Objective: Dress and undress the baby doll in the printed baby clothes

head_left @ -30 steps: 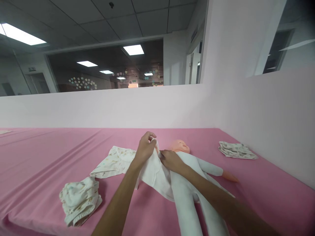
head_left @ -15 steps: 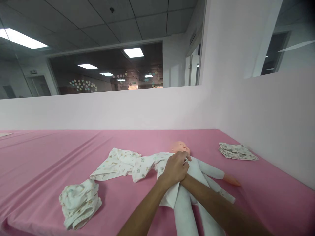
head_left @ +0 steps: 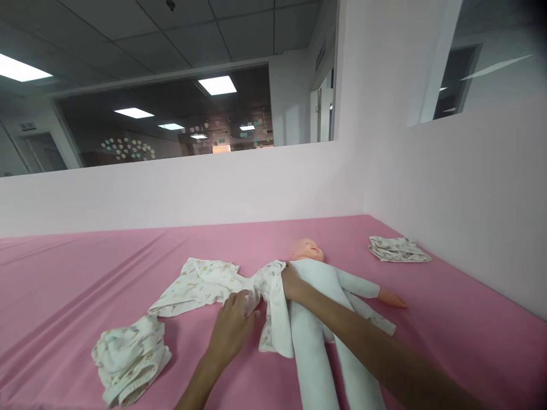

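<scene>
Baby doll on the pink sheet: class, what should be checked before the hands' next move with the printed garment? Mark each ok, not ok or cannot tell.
1. Baby doll face up on pink sheet: ok.
2. Left hand on printed garment: ok.
3. Right hand at doll's shoulder, touching garment: ok.
4. Garment closed over doll's chest: not ok, chest uncovered.
5. Doll's arm inside the sleeve: cannot tell, cloth hides it.

Left hand (head_left: 233,323) moved from doll (head_left: 318,282) to garment (head_left: 200,285).
</scene>
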The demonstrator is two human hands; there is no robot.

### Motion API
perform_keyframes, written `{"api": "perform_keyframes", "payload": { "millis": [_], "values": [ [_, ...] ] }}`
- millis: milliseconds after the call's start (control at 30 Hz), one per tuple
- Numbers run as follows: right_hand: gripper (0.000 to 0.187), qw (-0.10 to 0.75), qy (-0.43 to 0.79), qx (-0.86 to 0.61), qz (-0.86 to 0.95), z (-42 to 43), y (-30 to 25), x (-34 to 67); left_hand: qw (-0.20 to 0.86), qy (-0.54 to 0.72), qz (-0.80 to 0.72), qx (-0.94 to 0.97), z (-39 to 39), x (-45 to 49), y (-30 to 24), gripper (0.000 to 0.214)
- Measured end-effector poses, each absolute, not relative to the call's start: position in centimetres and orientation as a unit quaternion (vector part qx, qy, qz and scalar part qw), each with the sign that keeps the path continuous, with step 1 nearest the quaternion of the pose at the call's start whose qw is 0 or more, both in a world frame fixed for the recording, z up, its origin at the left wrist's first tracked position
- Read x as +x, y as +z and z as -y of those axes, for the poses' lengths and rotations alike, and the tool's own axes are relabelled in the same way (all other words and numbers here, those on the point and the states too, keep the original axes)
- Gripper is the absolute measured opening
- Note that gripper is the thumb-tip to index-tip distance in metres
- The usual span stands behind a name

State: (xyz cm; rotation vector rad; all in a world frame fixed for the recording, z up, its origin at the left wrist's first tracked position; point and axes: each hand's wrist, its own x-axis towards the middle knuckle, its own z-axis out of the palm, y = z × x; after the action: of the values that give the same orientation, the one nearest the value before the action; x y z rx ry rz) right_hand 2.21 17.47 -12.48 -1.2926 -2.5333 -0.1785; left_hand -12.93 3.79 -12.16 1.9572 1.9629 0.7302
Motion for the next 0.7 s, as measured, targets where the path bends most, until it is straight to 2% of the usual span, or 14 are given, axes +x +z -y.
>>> {"api": "perform_keyframes", "payload": {
  "millis": [100,267,333,500,633,700],
  "values": [
    [0.031,0.091,-0.056,-0.446,0.889,-17.1,-12.5,2.4,0.011,0.145,-0.721,0.678,-4.7,-15.4,-14.2,0.036],
    [0.029,0.077,-0.069,-0.462,0.881,-16.1,-11.6,3.4,-0.073,0.078,-0.698,0.708,-5.6,-17.0,-15.1,0.030],
    [0.027,0.092,-0.078,-0.477,0.871,-15.8,-10.9,4.0,-0.106,0.069,-0.696,0.707,-5.7,-17.2,-14.8,0.035],
    [0.042,0.124,-0.082,-0.468,0.871,-15.4,-9.6,5.1,-0.223,0.095,-0.674,0.698,-6.0,-17.7,-13.3,0.038],
    [0.028,0.109,-0.072,-0.407,0.904,-15.8,-8.9,5.8,-0.276,0.118,-0.655,0.693,-6.7,-18.7,-12.2,0.039],
    [0.028,0.116,-0.084,-0.420,0.896,-16.2,-8.5,6.5,-0.299,0.117,-0.657,0.682,-7.0,-19.6,-12.1,0.039]
  ]
}}
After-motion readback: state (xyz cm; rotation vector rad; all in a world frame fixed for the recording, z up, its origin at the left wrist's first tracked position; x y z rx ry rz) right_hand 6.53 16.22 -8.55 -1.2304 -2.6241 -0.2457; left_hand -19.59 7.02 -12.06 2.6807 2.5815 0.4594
